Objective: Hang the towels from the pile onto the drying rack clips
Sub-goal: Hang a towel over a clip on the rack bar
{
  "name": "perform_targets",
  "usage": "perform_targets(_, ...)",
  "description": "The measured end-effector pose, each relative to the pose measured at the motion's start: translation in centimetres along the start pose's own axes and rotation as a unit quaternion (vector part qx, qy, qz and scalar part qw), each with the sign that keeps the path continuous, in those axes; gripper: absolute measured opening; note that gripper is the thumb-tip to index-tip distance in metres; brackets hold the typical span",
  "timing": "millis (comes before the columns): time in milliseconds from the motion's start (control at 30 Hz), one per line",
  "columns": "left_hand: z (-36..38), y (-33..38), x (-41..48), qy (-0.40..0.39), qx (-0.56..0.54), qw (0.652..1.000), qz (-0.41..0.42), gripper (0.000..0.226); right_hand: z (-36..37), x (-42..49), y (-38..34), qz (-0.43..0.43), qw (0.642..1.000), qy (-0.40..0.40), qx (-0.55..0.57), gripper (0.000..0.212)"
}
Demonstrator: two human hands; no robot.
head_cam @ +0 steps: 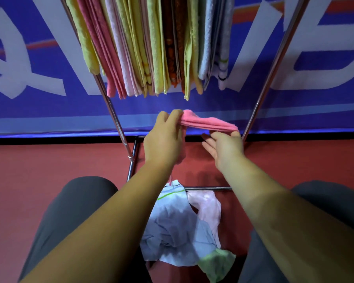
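Observation:
A pink towel [206,123] is stretched between both hands below the hanging row. My left hand [166,139] pinches its left end, and some pink cloth hangs down behind that wrist. My right hand [225,146] holds the right end between thumb and fingers, palm turned inward. Above them hang several towels [151,48] in yellow, pink, orange and pale blue on the drying rack [110,107]. The pile [180,227] of pale blue, light pink and green towels lies on the floor between my knees. The clips are out of sight above the frame.
The rack's slanted metal legs [270,64] run down either side of my hands, joined by a low crossbar [208,188] just beyond the pile. A blue banner with large white letters [39,68] covers the wall behind. The floor [49,160] is red.

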State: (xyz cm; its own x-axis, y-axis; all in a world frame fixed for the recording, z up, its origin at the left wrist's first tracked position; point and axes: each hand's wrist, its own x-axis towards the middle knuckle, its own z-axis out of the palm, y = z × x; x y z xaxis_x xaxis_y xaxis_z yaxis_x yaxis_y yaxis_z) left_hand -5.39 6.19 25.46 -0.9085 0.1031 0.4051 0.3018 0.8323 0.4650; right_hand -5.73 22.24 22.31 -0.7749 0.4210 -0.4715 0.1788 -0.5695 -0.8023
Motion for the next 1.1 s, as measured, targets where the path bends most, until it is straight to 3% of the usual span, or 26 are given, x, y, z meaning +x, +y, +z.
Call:
perform_targets(67, -0.8, 0.7, 0.4, 0.012, 0.022, 0.998, 0.05, 0.023, 0.1, -0.4, 0.2, 0.032, 0.996, 0.014, -0.078, 0.04)
perform_targets(133, -1.4, 1.2, 0.7, 0.017, 0.05, 0.994, 0.091, 0.022, 0.0, -0.4, 0.6, 0.053, 0.979, 0.053, -0.192, 0.064)
perform_targets(200, -2.0, 1.3, 0.9, 0.016, 0.081, 0.989, 0.122, 0.022, -0.3, -0.9, 0.6, -0.008, 0.926, 0.091, -0.366, 0.078)
perform_targets(300, -3.1, 1.3, 1.0, 0.013, 0.1, 0.983, 0.152, 0.021, -0.7, -1.7, 0.8, -0.137, 0.85, 0.032, -0.508, 0.065)
perform_targets(433, -5.1, 1.5, 0.9, 0.017, 0.106, 0.981, 0.163, 0.022, -0.2, -2.4, 1.7, -0.225, 0.823, -0.069, -0.517, 0.028)
perform_targets(567, -7.2, 2.6, 1.4, 0.03, 0.128, 0.979, 0.153, 0.027, 0.7, -5.2, 1.8, -0.269, 0.842, -0.103, -0.456, 0.027)
perform_targets(767, -9.9, 4.8, 2.8, 0.021, 0.14, 0.978, 0.152, 0.018, 2.9, -8.8, -2.1, -0.278, 0.856, -0.037, -0.434, 0.032)
perform_targets(867, -11.9, 5.9, 3.7, 0.038, 0.179, 0.966, 0.181, 0.024, 3.4, -9.7, -6.3, -0.282, 0.859, 0.0, -0.426, 0.027)
perform_targets(1000, -15.0, 8.0, 4.6, 0.042, 0.24, 0.949, 0.2, 0.044, 3.3, -11.4, -11.9, -0.345, 0.82, 0.032, -0.455, 0.036)
perform_targets(1100, -16.9, 10.0, 5.6, 0.034, 0.232, 0.956, 0.176, 0.039, 3.3, -12.5, -15.6, -0.394, 0.776, 0.056, -0.489, 0.035)
